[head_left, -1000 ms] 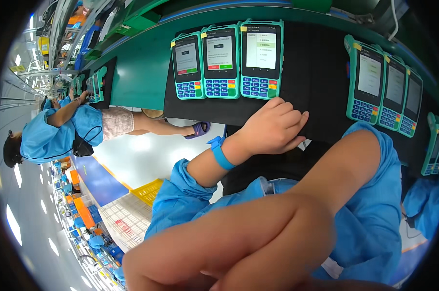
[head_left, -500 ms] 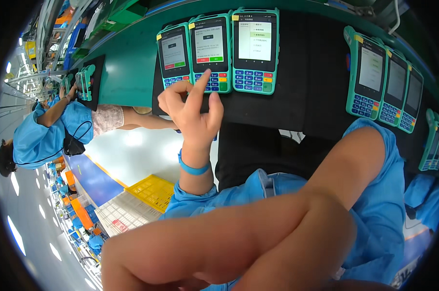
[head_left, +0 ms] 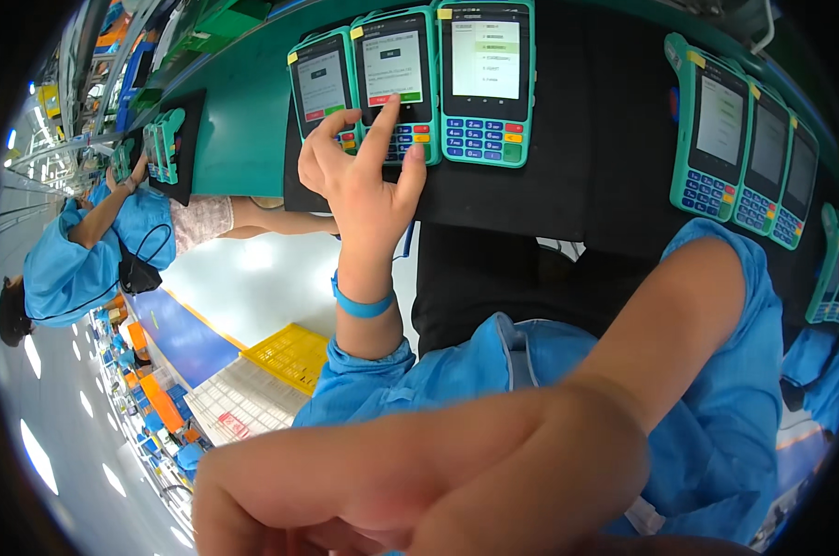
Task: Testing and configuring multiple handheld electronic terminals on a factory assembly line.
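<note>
Three teal handheld card payment terminals stand side by side on a black mat: a left one (head_left: pixel 321 79), a middle one (head_left: pixel 389 60) and a right one (head_left: pixel 487 69). Each has a lit screen above a coloured keypad. My left hand (head_left: pixel 365 185) is over the middle terminal, fingers apart and empty. Its index fingertip is at the lower edge of that screen, near the red and green buttons; whether it touches is unclear. Close to the camera, my right hand (head_left: pixel 419 473) looms large and blurred with curled fingers. Their tips, and anything they hold, are hidden.
More terminals (head_left: pixel 716 125) stand in a row on the right part of the black mat (head_left: pixel 614 139), with another terminal (head_left: pixel 825 264) at the far right. On the left, a co-worker in blue (head_left: pixel 95 241) handles similar devices. A yellow crate (head_left: pixel 290 357) lies beyond my left arm.
My left index finger has moved up from the middle terminal's keypad to the bottom of its screen. The view has shifted slightly, and the right hand stays close to the camera.
</note>
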Demonstrator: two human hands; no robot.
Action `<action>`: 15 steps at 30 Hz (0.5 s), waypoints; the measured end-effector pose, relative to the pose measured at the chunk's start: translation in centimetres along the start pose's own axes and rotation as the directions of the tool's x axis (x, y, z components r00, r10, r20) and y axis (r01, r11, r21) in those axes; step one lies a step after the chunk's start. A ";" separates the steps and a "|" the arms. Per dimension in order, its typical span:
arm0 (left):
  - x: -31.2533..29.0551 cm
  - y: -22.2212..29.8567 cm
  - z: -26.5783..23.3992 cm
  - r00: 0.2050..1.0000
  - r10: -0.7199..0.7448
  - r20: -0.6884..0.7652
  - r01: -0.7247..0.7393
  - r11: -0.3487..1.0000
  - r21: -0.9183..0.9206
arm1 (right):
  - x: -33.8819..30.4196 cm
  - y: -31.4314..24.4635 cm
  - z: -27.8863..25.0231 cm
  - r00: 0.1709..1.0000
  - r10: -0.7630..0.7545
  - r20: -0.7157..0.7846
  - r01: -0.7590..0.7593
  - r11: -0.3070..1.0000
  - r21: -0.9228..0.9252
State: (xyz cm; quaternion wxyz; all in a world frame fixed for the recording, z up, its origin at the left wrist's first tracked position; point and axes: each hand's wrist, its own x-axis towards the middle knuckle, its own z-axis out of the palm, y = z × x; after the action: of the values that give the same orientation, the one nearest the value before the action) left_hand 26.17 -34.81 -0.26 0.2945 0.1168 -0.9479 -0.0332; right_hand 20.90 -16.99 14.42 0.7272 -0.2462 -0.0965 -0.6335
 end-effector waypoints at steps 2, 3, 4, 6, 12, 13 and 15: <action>-0.4 -0.7 -0.4 0.999 -0.025 -0.029 0.026 1.000 0.009 | -0.4 -0.7 1.0 0.998 0.005 -0.063 -0.010 0.997 -0.072; -0.5 -1.1 -0.4 0.998 -0.045 -0.050 0.045 0.999 0.011 | -0.6 -0.9 1.3 0.995 0.009 -0.098 -0.019 0.994 -0.110; -0.6 -1.5 -0.5 0.995 -0.067 -0.074 0.068 0.998 0.011 | -0.8 -1.0 1.7 0.991 0.014 -0.134 -0.033 0.990 -0.138; -0.5 -2.4 -0.3 0.990 -0.094 -0.105 0.100 0.994 0.051 | -1.0 -1.0 1.3 0.995 0.041 -0.096 -0.053 0.990 -0.129; -0.4 -3.7 0.2 0.986 -0.139 -0.093 0.149 0.982 0.115 | 1.6 1.5 -0.3 0.975 -0.222 0.003 0.217 0.958 0.189; -0.4 -3.7 0.2 0.985 -0.135 -0.104 0.145 0.984 0.103 | 1.0 1.2 0.6 0.986 -0.128 -0.104 0.147 0.969 0.200; -0.4 -3.8 0.1 0.983 -0.128 -0.134 0.140 0.987 0.077 | 0.3 0.3 1.6 0.980 0.086 -0.179 -0.064 0.990 0.125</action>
State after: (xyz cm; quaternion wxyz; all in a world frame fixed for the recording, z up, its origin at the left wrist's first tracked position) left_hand 27.20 -38.38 -1.12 0.3469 0.1949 -0.9174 -0.0044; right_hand 21.47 -16.43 15.89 0.7697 -0.1468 -0.0570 -0.6186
